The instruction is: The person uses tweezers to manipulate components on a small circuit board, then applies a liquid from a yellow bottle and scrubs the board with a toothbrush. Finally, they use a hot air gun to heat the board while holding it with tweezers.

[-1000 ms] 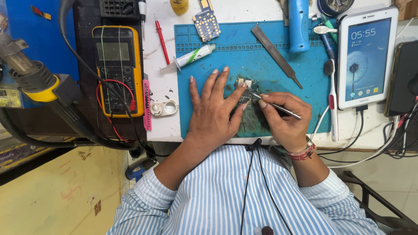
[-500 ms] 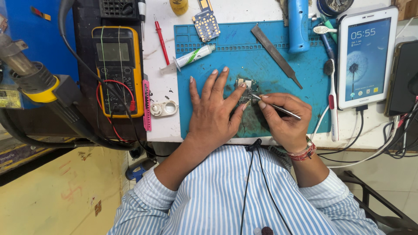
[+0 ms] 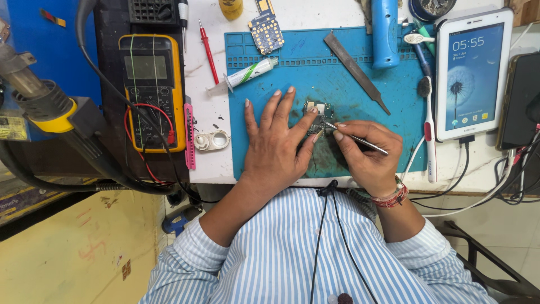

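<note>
On the blue work mat [image 3: 360,56], near its middle, a small circuit board [image 3: 318,115] lies flat, partly hidden by fingers, so its long axis cannot be told for sure; what shows runs roughly from the far edge toward the person. Far left, a yellow multimeter [image 3: 153,93] stands on the dark bench with its red lead [image 3: 208,52] on the white surface beside it. At the mat's left edge a syringe-like tube [image 3: 247,73] points diagonally up and right. The left hand [image 3: 278,143] lies spread and flat on the mat, fingers open, its fingertips pressing the board's left side. The right hand [image 3: 368,155] is curled closed around thin metal tweezers [image 3: 354,138], whose tip touches the board. Right of these, a metal file [image 3: 354,70] lies diagonally, then a white tablet [image 3: 475,73].
</note>
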